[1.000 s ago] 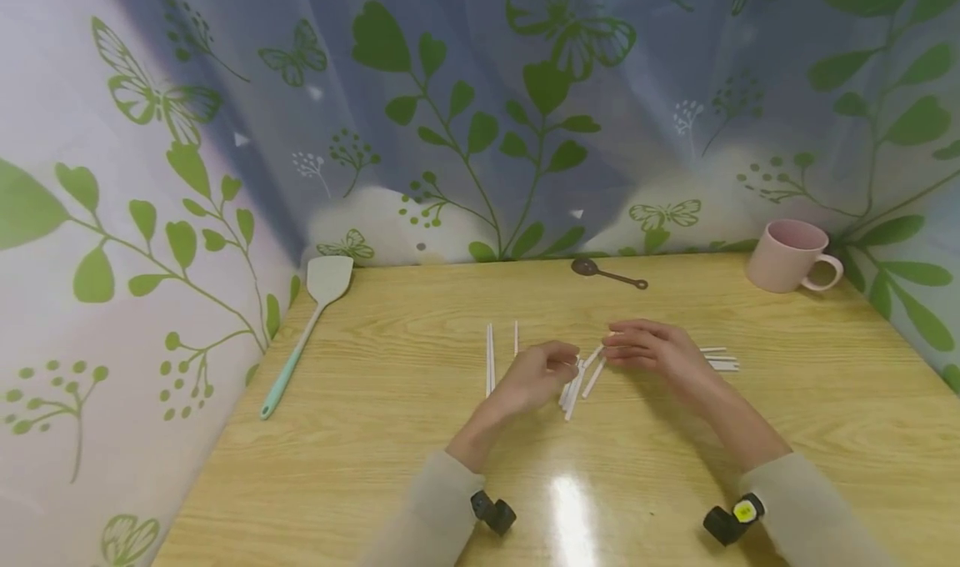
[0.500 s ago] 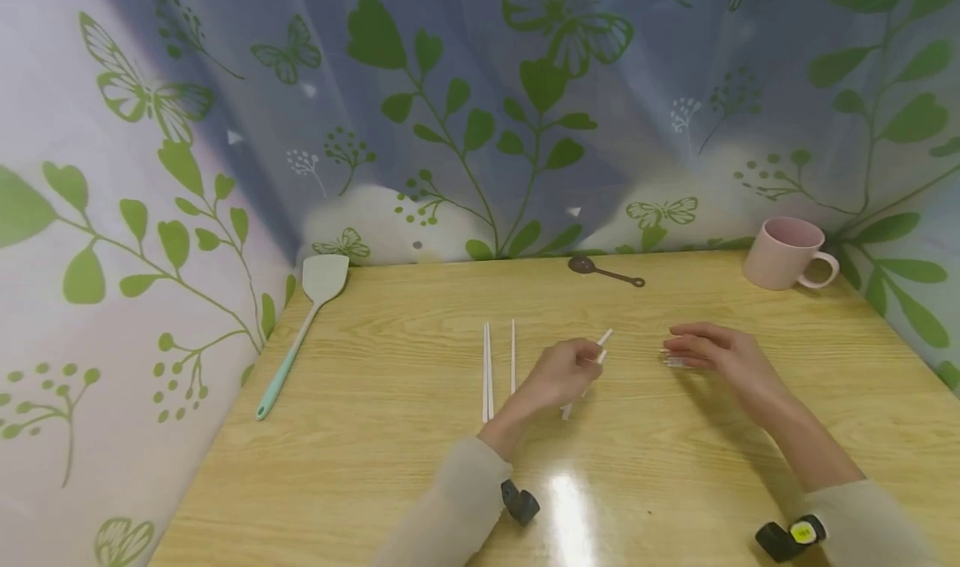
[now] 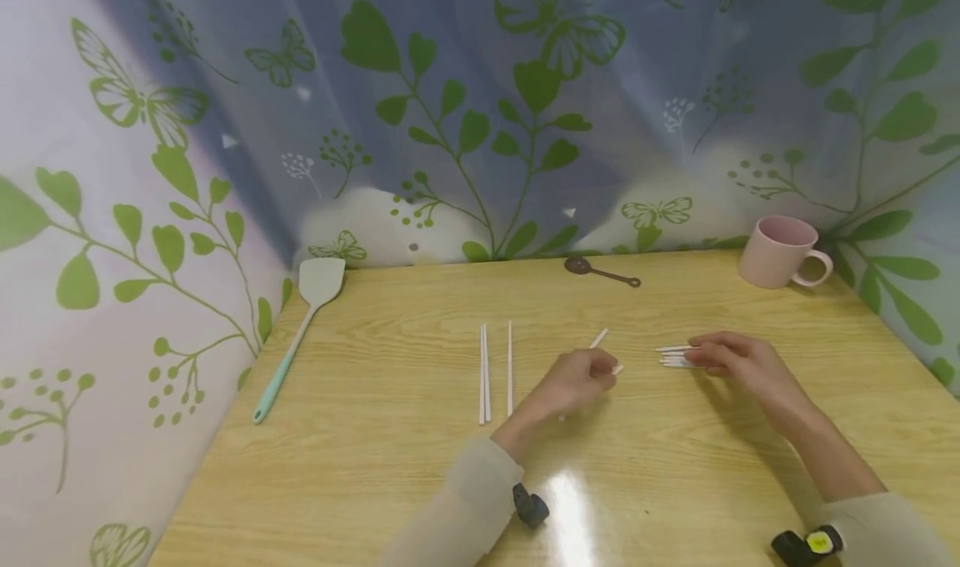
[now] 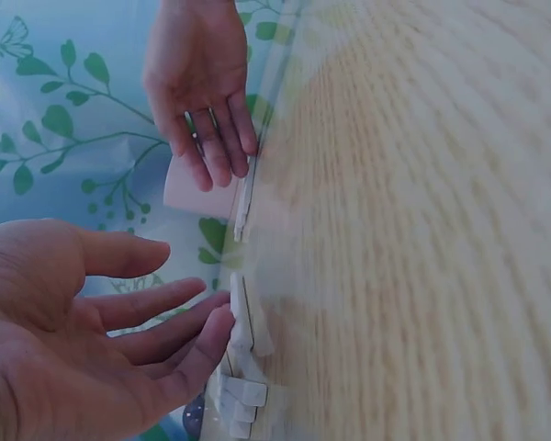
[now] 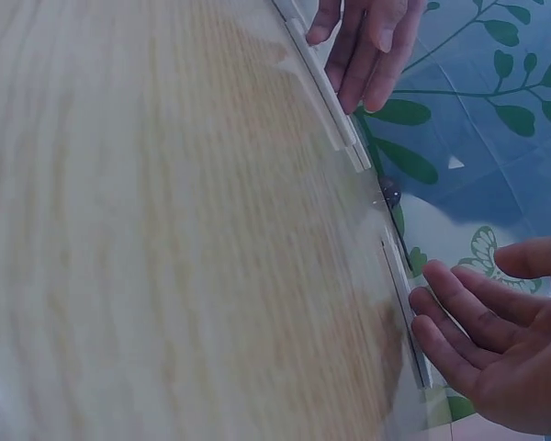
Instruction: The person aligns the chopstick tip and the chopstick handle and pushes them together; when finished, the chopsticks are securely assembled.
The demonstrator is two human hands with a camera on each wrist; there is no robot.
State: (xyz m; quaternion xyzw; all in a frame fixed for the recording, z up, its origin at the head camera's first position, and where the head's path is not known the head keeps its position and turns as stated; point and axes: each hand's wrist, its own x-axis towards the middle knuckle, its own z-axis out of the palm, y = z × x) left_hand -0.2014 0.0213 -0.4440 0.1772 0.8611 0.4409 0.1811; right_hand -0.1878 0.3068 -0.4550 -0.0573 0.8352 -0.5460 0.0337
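Observation:
My left hand [image 3: 573, 381] is over a loose group of white chopsticks [image 3: 599, 338], covering most of them. In the left wrist view its thumb stays apart, and the lower fingertips [image 4: 222, 317] are right at the chopsticks. My right hand [image 3: 738, 360] lies by a second bundle of chopsticks [image 3: 672, 357], whose left ends stick out past the fingers. Seen from the right wrist, its fingers are loosely bent, with tips [image 5: 419, 299] against the bundle's side. Left of both hands, a pair of chopsticks [image 3: 484, 375] and one single chopstick [image 3: 510, 367] lie lengthwise on the table.
A spatula [image 3: 307, 325] with a mint handle lies at the table's left edge. A dark brown measuring spoon [image 3: 603, 273] lies at the back, near the patterned curtain [image 3: 450, 133]. The pink mug [image 3: 780, 252] stands in the back right corner of the wooden table [image 3: 360, 484].
My right hand has moved right, away from the middle group, to the right bundle. The left hand has shifted slightly right over the middle chopsticks, uncovering the single chopstick on the left.

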